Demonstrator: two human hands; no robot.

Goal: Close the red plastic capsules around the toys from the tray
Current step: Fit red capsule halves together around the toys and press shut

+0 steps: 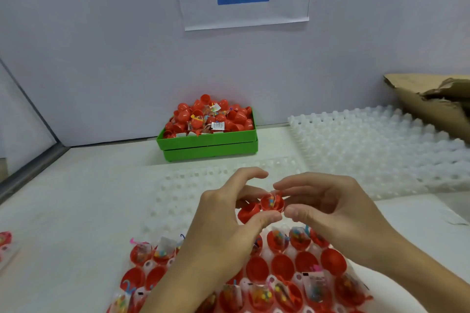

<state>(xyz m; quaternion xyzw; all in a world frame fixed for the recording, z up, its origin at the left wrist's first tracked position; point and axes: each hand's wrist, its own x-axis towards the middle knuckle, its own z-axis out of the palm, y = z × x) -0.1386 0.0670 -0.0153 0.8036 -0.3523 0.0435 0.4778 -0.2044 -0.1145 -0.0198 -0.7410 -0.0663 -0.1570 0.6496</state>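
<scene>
Above the tray [178, 193], both hands, left [229, 221] and right [328, 208], pinch an open red capsule [271, 203], its mouth facing up.

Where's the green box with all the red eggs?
The green box sits at the back of the table against the wall, past both hands, left of the white tray.

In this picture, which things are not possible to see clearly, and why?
- Head view: the toy inside the held red capsule is tiny, half covered by fingers.
- The left hand hides part of the second capsule half.
- The bottom edge cuts off the tray.
- Labels in the green bin are too small to read.
</scene>
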